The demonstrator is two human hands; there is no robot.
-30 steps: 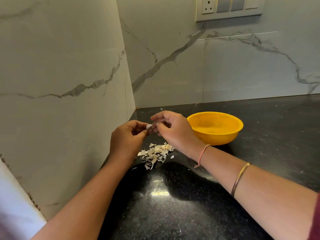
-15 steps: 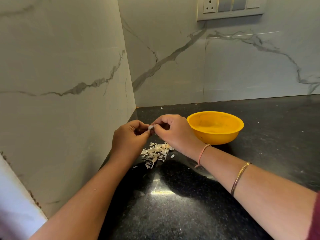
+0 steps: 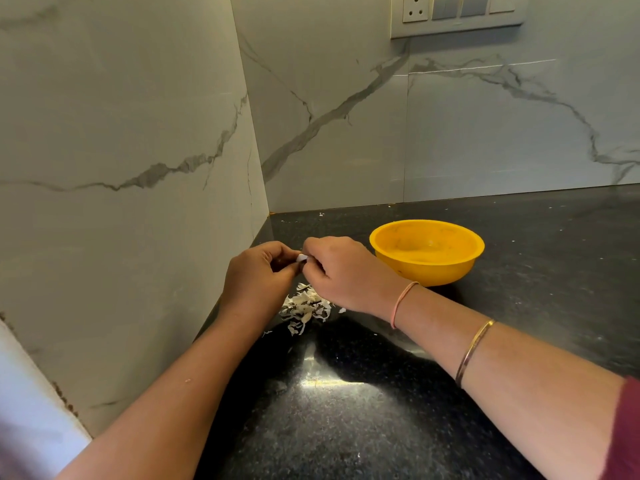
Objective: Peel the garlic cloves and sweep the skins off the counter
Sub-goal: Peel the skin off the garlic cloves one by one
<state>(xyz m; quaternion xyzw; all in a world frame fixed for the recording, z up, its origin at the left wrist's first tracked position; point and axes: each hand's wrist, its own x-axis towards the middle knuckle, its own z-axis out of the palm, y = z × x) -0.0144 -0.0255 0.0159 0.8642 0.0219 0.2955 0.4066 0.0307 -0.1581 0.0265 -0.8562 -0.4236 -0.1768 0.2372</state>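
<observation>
- Looking down on a black speckled table (image 3: 519, 271) running into a corner of pale, grey-veined wall tiles (image 3: 121, 133), with a switch panel (image 3: 457, 12) sitting high on the back wall.
- Pinching a small white garlic clove (image 3: 301, 258) with the left hand (image 3: 258, 275), fingers (image 3: 277, 252) curling in tight and pressing together on its near end.
- Meeting it from the other side with the right hand (image 3: 343, 275), fingers (image 3: 317, 245) bending in and closing on the same clove; not managing to tell whether gripping flesh or skin.
- Holding the clove in the air between both hands, above the table and just left of a yellow bowl (image 3: 427, 268); showing only a pale tip, the rest hiding under the fingers.
- Lying heaped on the table right beneath the hands: a small pile of papery white skins (image 3: 304, 308), with a few stray flakes scattering beside it and near the back corner.
- Wearing a pink thread band (image 3: 401, 299) at the right wrist, a thin gold bangle (image 3: 474, 351) further up the forearm, and a maroon sleeve (image 3: 623, 427) showing at the frame edge.
- Reflecting a bright patch of light off the glossy table nearer the camera.
</observation>
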